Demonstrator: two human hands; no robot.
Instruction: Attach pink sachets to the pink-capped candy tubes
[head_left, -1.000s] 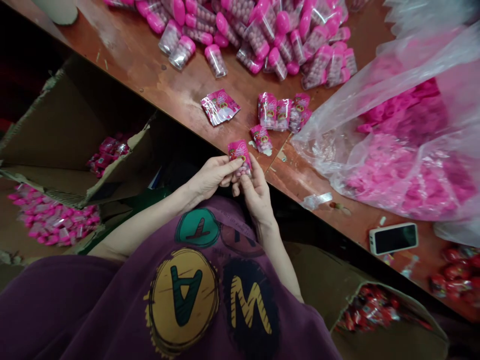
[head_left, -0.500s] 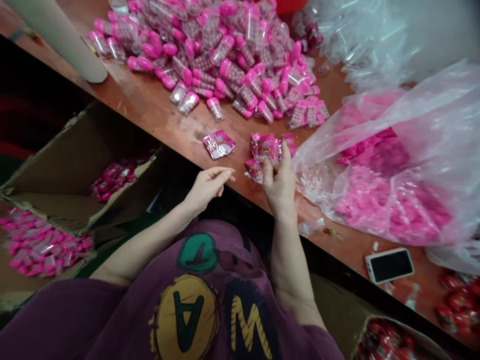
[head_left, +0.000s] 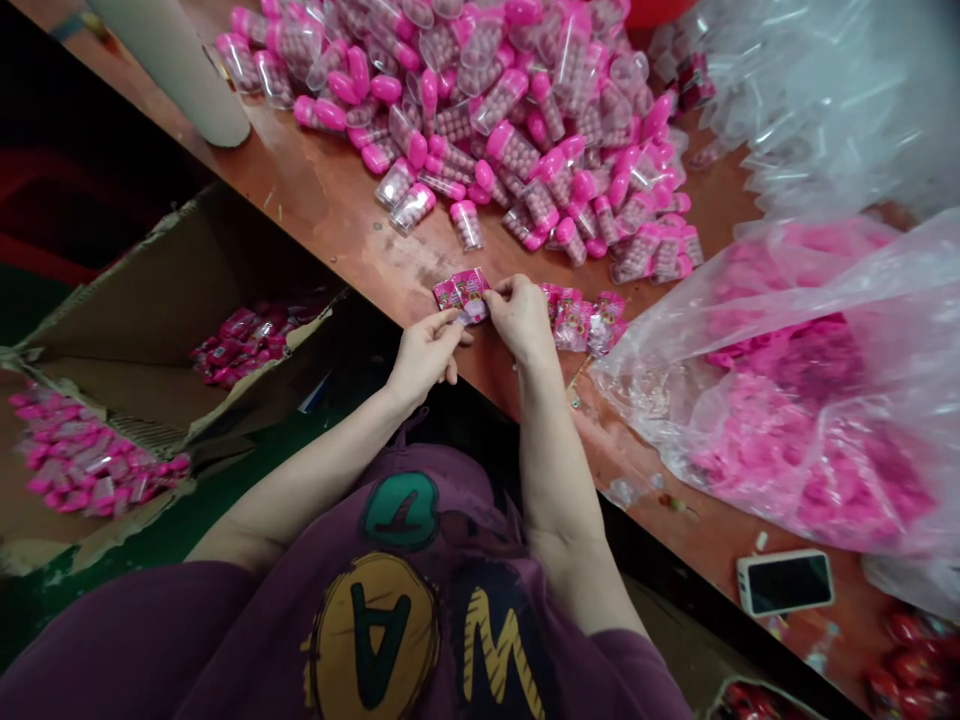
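My right hand [head_left: 519, 315] pinches the right edge of a small shiny pink packet [head_left: 472, 290] just above the table. Partly behind it, on the left, is a second pink packet [head_left: 447, 294]. My left hand [head_left: 427, 350] is closed, thumb against forefinger, at the lower edge of the held packet. Something thin and whitish shows at its fingertips, too small to make out. Several more pink packets [head_left: 574, 320] lie on the table to the right of my right hand.
Pink-capped clear bottles of small balls [head_left: 510, 150] lie heaped across the brown table [head_left: 337, 225]. To the right are a clear bag of pink pieces [head_left: 817, 420] and a phone [head_left: 785, 583]. A cardboard box [head_left: 127, 365] stands below left; a pale post [head_left: 176, 70] rises upper left.
My right hand has moved left from the group of packets to the single packet and now pinches a packet there. My left hand stays close by, its fingertips now at that packet. The view has shifted.
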